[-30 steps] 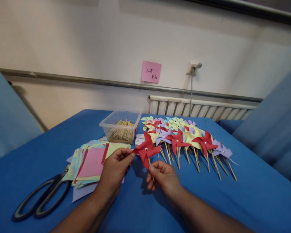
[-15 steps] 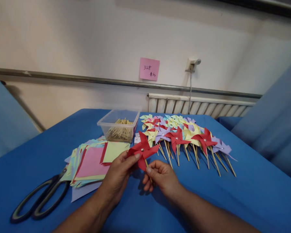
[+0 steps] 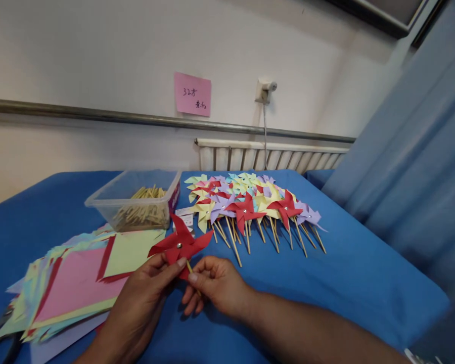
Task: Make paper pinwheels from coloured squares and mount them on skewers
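A red paper pinwheel (image 3: 182, 243) with a shiny pin at its centre is held up between my two hands. My left hand (image 3: 146, 285) pinches its lower left blades between thumb and fingers. The thumb and fingers of my right hand (image 3: 216, 285) close around its thin wooden stick, just below the blades. Behind and to the right lie many finished pinwheels (image 3: 244, 210) in red, yellow, purple and blue, their sticks pointing toward me. Left of my left hand is a stack of coloured paper squares (image 3: 87, 275), pink and pale yellow on top.
A clear plastic box (image 3: 109, 203) of wooden sticks (image 3: 146, 202) stands behind the paper. Small white boxes (image 3: 185, 218) sit beside it. Black-handled scissors (image 3: 11, 346) are partly cut off at lower left. The blue tabletop (image 3: 326, 298) ends at a wall with a radiator (image 3: 250, 156); a blue curtain (image 3: 409, 151) hangs right.
My view has turned to the right, so everything sits further left in the picture and the scissors are now partly out of view. Both hands keep their hold on the red pinwheel.
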Action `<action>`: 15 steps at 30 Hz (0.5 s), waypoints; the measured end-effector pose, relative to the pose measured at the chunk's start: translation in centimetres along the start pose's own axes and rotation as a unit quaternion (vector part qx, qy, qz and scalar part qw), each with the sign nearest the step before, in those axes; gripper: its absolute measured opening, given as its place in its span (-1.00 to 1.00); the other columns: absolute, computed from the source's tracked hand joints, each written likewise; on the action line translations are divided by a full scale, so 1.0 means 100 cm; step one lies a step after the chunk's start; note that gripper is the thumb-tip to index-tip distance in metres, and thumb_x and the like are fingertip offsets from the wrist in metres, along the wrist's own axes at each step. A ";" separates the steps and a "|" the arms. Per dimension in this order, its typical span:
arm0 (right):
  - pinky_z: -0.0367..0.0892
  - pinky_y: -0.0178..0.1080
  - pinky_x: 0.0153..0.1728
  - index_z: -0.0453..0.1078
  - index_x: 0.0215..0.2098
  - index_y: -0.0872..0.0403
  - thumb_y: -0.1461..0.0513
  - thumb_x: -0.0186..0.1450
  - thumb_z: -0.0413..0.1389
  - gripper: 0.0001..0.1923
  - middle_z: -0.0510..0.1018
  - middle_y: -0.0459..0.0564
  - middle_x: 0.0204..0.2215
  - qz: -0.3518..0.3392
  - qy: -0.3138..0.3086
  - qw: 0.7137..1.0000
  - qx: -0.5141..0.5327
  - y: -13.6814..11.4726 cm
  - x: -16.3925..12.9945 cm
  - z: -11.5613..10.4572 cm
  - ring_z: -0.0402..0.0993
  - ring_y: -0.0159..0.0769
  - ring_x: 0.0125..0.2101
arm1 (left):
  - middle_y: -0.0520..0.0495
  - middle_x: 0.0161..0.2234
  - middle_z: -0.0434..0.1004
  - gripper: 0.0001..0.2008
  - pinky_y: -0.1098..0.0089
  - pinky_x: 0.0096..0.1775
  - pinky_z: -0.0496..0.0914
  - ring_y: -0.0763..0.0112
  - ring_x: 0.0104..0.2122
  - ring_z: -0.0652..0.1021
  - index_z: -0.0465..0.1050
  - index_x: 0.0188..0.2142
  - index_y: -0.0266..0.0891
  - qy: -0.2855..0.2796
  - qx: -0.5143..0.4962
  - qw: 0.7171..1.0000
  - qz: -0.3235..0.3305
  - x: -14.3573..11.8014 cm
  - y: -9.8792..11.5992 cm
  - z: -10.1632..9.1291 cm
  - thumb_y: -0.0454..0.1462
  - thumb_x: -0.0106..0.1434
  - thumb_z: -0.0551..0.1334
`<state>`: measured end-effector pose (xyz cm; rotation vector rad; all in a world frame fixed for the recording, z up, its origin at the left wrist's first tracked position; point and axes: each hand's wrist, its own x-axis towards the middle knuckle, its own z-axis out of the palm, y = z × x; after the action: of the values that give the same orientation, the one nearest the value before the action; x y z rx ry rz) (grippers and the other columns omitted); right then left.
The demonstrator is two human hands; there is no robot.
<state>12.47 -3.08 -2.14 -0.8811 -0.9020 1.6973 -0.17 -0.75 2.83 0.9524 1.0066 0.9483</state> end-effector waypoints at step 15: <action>0.23 -0.35 -0.59 0.28 -0.49 0.09 -0.24 -0.29 0.29 -0.32 0.42 -0.17 -0.69 -0.020 0.102 0.995 -0.002 -0.002 0.004 0.008 0.34 -0.45 -0.69 | 0.04 -0.50 0.57 -0.67 0.42 -0.41 0.48 0.37 -0.49 0.53 0.52 -0.44 -0.21 0.054 0.005 0.998 -0.044 0.005 0.004 -0.001 -0.24 -0.24 0.51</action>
<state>11.76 -2.78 -1.68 -1.0110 -0.7806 1.5401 -0.18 -0.20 3.04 0.8652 1.1370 0.9291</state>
